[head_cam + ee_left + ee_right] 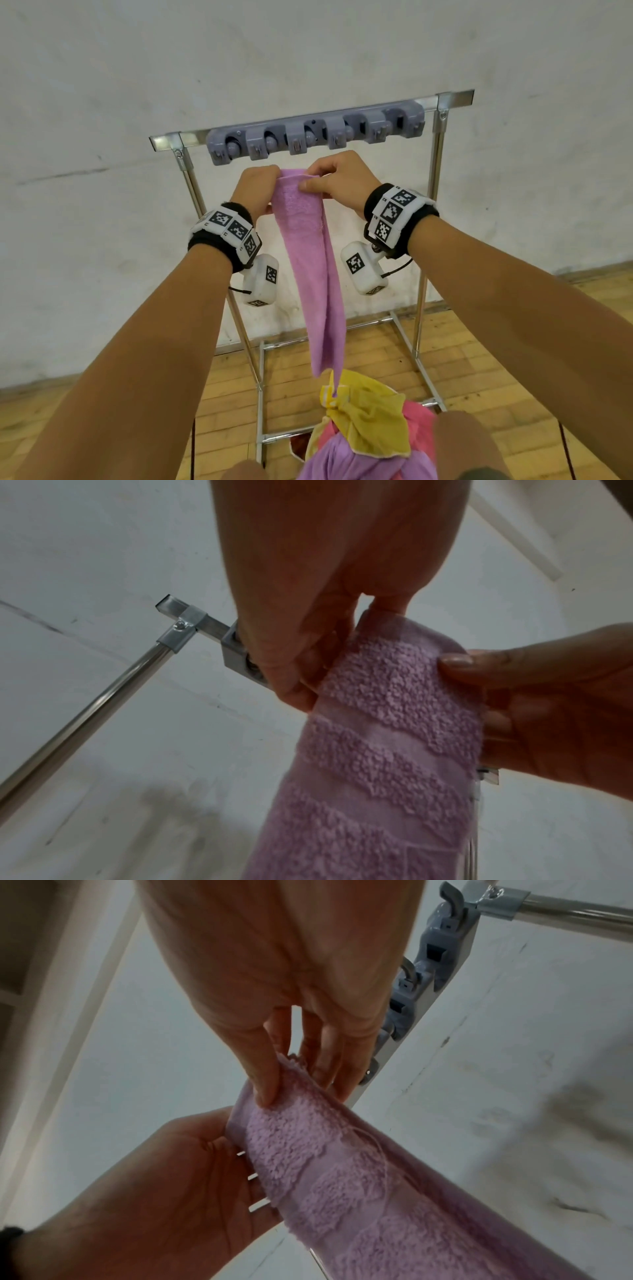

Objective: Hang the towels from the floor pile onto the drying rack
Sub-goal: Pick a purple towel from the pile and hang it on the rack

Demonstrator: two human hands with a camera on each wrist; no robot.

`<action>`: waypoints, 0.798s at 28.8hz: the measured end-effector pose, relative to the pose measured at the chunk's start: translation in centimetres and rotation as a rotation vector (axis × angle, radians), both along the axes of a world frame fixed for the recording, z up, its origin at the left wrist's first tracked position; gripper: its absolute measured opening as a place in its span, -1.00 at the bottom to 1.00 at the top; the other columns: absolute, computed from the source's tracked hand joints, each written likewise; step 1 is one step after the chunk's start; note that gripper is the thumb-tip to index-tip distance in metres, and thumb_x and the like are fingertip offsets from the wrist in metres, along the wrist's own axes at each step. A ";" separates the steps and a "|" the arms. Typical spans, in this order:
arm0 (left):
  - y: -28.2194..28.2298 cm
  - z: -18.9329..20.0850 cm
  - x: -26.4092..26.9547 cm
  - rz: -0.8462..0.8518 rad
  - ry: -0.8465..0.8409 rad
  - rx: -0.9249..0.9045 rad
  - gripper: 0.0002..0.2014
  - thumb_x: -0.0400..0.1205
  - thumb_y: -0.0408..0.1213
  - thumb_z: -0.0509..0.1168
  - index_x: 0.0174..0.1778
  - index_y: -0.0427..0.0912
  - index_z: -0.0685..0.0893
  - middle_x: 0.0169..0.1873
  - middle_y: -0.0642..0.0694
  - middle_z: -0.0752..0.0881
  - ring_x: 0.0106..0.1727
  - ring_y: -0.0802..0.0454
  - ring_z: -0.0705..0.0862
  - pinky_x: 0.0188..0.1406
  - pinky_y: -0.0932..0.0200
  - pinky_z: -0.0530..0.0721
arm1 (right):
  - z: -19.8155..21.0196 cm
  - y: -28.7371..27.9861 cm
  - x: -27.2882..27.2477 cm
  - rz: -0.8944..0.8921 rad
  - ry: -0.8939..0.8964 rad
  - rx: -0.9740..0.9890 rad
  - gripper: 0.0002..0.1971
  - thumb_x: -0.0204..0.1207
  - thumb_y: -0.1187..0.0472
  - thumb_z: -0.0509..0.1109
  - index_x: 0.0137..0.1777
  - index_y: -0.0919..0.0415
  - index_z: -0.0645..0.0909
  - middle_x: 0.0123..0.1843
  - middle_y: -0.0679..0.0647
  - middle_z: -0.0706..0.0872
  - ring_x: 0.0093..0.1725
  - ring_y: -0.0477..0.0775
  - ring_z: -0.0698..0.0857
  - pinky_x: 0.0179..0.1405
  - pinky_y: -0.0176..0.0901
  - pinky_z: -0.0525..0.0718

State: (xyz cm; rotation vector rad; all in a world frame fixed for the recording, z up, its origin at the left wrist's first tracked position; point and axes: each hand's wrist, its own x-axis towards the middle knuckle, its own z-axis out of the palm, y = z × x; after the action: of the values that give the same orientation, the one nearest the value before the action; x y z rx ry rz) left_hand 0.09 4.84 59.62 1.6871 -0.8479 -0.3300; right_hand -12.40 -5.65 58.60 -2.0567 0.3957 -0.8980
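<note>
A lilac towel (pixel 310 253) hangs long and narrow from both my hands, just below the grey clip bar (pixel 315 135) of the metal drying rack (pixel 435 192). My left hand (pixel 262 186) grips its top left edge, fingers curled round the cloth (pixel 394 696). My right hand (pixel 337 178) pinches the top right corner between thumb and fingers (pixel 270 1085). The towel's lower tip reaches the floor pile (pixel 366 431) of yellow, pink and lilac towels. The top edge sits apart from the clips.
A white wall stands close behind the rack. The rack's base frame (pixel 262 394) lies on the wooden floor around the pile. My knees (pixel 462 442) show at the bottom edge. A dark cable (pixel 565 448) runs along the floor at right.
</note>
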 end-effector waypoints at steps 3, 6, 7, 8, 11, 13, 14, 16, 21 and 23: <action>0.0 0.1 0.3 0.005 -0.026 0.023 -0.79 0.63 -0.40 0.11 -0.22 -0.22 0.63 -0.03 -0.28 0.65 -0.03 -0.15 0.63 -0.01 -0.08 0.72 | 0.2 0.0 0.2 -0.012 0.000 0.007 -0.95 0.40 0.27 0.61 -0.16 0.18 0.80 -0.12 0.22 0.84 -0.03 0.27 0.81 0.07 0.23 0.79; 0.2 0.1 0.3 0.013 -0.024 0.018 -0.78 0.61 -0.41 0.11 -0.28 -0.19 0.61 -0.11 -0.25 0.63 -0.05 -0.15 0.61 -0.01 -0.12 0.71 | 0.2 0.3 0.5 -0.046 0.001 -0.011 -0.94 0.38 0.26 0.62 -0.19 0.13 0.81 -0.15 0.13 0.84 -0.04 0.19 0.81 0.08 0.19 0.79; 0.3 0.0 0.3 0.015 -0.010 0.001 -0.77 0.60 -0.41 0.11 -0.31 -0.17 0.60 -0.17 -0.22 0.61 -0.07 -0.14 0.59 -0.04 -0.12 0.70 | 0.2 0.4 0.6 -0.057 -0.013 0.000 -0.93 0.37 0.27 0.62 -0.21 0.10 0.80 -0.16 0.10 0.84 -0.04 0.16 0.81 0.08 0.17 0.79; 0.4 0.0 0.1 0.013 0.016 -0.022 -0.78 0.60 -0.41 0.12 -0.32 -0.16 0.59 -0.23 -0.18 0.59 -0.09 -0.12 0.58 -0.08 -0.09 0.67 | 0.3 0.4 0.6 -0.065 -0.033 0.017 -0.91 0.37 0.28 0.62 -0.22 0.08 0.80 -0.16 0.08 0.83 -0.04 0.14 0.80 0.09 0.16 0.79; 0.5 0.1 0.0 0.005 0.059 -0.080 -0.79 0.60 -0.39 0.11 -0.32 -0.16 0.56 -0.32 -0.12 0.55 -0.15 -0.09 0.53 -0.14 -0.02 0.58 | 0.5 0.9 0.6 -0.057 -0.098 0.062 -0.88 0.38 0.31 0.61 -0.24 0.05 0.79 -0.17 0.04 0.82 -0.01 0.15 0.80 0.12 0.16 0.78; 0.5 0.2 -0.1 0.009 0.079 -0.109 -0.80 0.61 -0.37 0.12 -0.31 -0.16 0.55 -0.34 -0.11 0.54 -0.21 -0.06 0.50 -0.16 -0.02 0.53 | 0.7 1.2 0.5 -0.022 -0.135 0.103 -0.90 0.41 0.33 0.58 -0.19 0.11 0.79 -0.16 0.04 0.81 0.01 0.17 0.79 0.14 0.15 0.78; 0.5 0.4 -0.2 0.010 0.085 -0.119 -0.81 0.62 -0.35 0.13 -0.30 -0.15 0.56 -0.34 -0.11 0.55 -0.23 -0.04 0.51 -0.16 -0.02 0.52 | 0.8 1.3 0.5 0.003 -0.152 0.135 -0.92 0.42 0.35 0.57 -0.15 0.16 0.79 -0.15 0.06 0.80 0.02 0.17 0.79 0.15 0.14 0.78; 0.6 0.6 -0.3 0.001 0.100 -0.142 -0.81 0.64 -0.26 0.17 -0.27 -0.12 0.60 -0.32 -0.08 0.59 -0.22 -0.01 0.55 -0.15 0.01 0.55 | 0.8 1.4 0.4 0.037 -0.176 0.184 -0.92 0.46 0.36 0.55 -0.08 0.25 0.77 -0.11 0.10 0.78 0.04 0.16 0.78 0.16 0.12 0.78; 1.4 -0.2 -0.5 -0.216 0.146 -0.200 -0.56 0.62 0.22 0.25 0.06 -0.06 0.79 -0.04 -0.02 0.83 0.01 0.02 0.79 -0.05 0.11 0.74 | 1.1 1.4 0.3 0.054 -0.244 0.234 -0.92 0.46 0.33 0.55 -0.07 0.20 0.78 -0.04 0.18 0.81 0.06 0.20 0.79 0.15 0.14 0.79; 1.6 -1.5 -0.4 -0.294 0.128 -0.171 -0.56 0.61 0.20 0.31 0.21 -0.04 0.77 0.11 -0.09 0.82 0.13 -0.04 0.79 -0.02 0.05 0.75 | 1.3 1.4 0.3 0.075 -0.291 0.264 -0.92 0.46 0.34 0.55 -0.10 0.17 0.79 -0.06 0.19 0.81 0.03 0.19 0.80 0.13 0.17 0.79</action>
State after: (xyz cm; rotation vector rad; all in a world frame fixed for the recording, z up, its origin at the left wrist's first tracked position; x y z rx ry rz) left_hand -0.36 6.48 58.09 1.3693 -1.0003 -0.5447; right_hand -12.14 -4.24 59.95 -1.6617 0.2609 -1.0234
